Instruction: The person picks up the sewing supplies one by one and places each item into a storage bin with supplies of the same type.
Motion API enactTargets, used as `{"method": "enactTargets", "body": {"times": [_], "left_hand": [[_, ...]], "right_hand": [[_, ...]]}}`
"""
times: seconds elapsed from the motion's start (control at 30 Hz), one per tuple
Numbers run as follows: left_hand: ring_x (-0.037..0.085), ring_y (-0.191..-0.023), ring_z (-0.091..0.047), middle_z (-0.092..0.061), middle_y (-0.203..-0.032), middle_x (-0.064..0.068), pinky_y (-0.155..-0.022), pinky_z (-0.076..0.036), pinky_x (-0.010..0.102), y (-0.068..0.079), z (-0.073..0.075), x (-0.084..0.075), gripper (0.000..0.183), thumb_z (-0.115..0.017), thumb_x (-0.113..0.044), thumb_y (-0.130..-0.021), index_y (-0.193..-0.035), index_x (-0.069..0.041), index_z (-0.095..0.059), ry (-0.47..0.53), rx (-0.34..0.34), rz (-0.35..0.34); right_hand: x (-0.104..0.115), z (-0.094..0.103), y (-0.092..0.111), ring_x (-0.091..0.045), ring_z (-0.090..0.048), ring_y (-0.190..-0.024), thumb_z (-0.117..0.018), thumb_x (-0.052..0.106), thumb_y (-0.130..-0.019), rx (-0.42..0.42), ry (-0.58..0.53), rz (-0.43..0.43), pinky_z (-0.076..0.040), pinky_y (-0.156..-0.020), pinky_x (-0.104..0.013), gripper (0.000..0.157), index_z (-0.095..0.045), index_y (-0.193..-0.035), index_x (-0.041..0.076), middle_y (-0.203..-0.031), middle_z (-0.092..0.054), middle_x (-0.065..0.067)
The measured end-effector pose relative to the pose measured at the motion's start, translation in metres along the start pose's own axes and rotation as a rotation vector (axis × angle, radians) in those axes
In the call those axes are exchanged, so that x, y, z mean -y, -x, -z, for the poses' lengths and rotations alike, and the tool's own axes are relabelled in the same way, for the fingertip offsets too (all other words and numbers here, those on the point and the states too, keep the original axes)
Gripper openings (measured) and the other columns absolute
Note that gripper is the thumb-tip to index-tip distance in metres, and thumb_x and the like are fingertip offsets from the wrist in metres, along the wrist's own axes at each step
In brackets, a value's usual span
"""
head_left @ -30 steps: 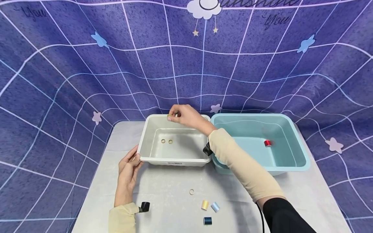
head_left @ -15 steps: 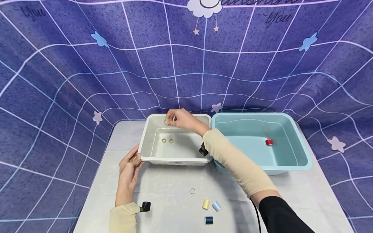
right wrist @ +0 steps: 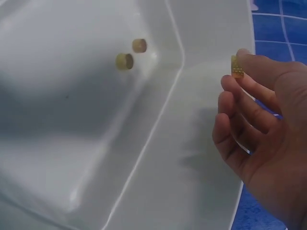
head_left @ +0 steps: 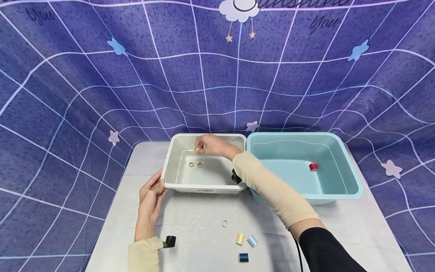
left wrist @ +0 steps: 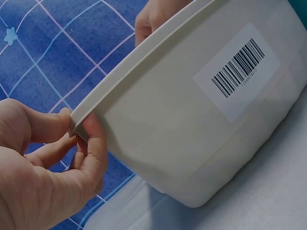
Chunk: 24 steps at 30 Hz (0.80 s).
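My right hand [head_left: 214, 145] pinches a small gold ring [right wrist: 237, 67] between thumb and fingertip, inside the white bin [head_left: 204, 186] and above its floor. Two more gold rings lie on that floor, a left ring [head_left: 191, 164] and a right ring [head_left: 199, 165]; both show in the right wrist view too. With thumb and fingers, my left hand [head_left: 150, 200] grips the bin's front left rim corner [left wrist: 79, 117]. Another ring [head_left: 225, 223] lies on the table in front of the bin.
A light blue bin [head_left: 292, 177] stands right of the white one, with a red thread spool [head_left: 313, 167] inside. Yellow [head_left: 240, 238], pale blue [head_left: 252, 240] and dark blue [head_left: 243, 257] thread spools lie on the table [head_left: 190, 226]. A purple curtain [head_left: 217, 75] hangs behind.
My right hand has come down from the back rim into the white bin, still pinching the ring. The left hand has stayed on the rim.
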State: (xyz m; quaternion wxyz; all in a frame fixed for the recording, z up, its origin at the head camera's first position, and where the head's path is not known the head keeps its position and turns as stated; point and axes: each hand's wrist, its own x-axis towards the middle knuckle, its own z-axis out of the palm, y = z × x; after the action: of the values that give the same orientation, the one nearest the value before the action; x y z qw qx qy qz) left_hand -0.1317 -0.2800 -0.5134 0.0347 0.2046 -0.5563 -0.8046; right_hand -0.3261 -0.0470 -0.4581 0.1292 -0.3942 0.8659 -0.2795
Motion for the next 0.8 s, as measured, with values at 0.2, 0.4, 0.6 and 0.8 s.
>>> {"method": "enactTargets", "body": {"times": [0.2, 0.4, 0.6, 0.8], "left_hand": [[0.008, -0.113, -0.068, -0.069, -0.129, -0.002, -0.086, -0.06, 0.018, -0.001, 0.001, 0.0, 0.052, -0.052, 0.003, -0.105, -0.156, -0.003, -0.046, 0.001, -0.009, 0.011], [0.007, -0.111, -0.068, -0.067, -0.131, -0.003, -0.085, -0.06, 0.017, 0.0, 0.001, 0.0, 0.052, -0.052, 0.002, -0.105, -0.157, -0.003, -0.045, -0.001, -0.009, 0.019], [0.008, -0.113, -0.068, -0.063, -0.135, -0.003, -0.084, -0.06, 0.016, 0.001, 0.0, 0.0, 0.052, -0.052, 0.001, -0.106, -0.157, -0.003, -0.045, -0.007, -0.013, 0.018], [0.009, -0.116, -0.067, -0.064, -0.133, -0.003, -0.087, -0.06, 0.017, 0.0, -0.001, 0.0, 0.052, -0.051, 0.002, -0.105, -0.156, -0.001, -0.044, 0.002, -0.005, 0.002]], "right_hand": [[-0.01, -0.012, -0.009, -0.018, -0.069, -0.097, -0.078, 0.015, -0.093, 0.058, 0.061, -0.023, -0.056, -0.092, -0.029, 0.013, -0.075, -0.102, 0.007, -0.104, -0.076, -0.008], [-0.019, -0.022, -0.013, -0.02, -0.069, -0.098, -0.078, 0.015, -0.091, 0.112, 0.143, -0.088, -0.057, -0.092, -0.029, 0.013, -0.079, -0.102, 0.008, -0.108, -0.078, -0.007], [-0.022, -0.027, -0.011, -0.017, -0.065, -0.092, -0.078, 0.015, -0.091, 0.152, 0.178, -0.159, -0.056, -0.088, -0.029, 0.014, -0.08, -0.103, 0.008, -0.112, -0.077, -0.006], [-0.026, -0.031, -0.008, -0.015, -0.061, -0.091, -0.079, 0.015, -0.089, 0.195, 0.223, -0.214, -0.055, -0.087, -0.029, 0.019, -0.081, -0.107, 0.008, -0.113, -0.076, -0.006]]}}
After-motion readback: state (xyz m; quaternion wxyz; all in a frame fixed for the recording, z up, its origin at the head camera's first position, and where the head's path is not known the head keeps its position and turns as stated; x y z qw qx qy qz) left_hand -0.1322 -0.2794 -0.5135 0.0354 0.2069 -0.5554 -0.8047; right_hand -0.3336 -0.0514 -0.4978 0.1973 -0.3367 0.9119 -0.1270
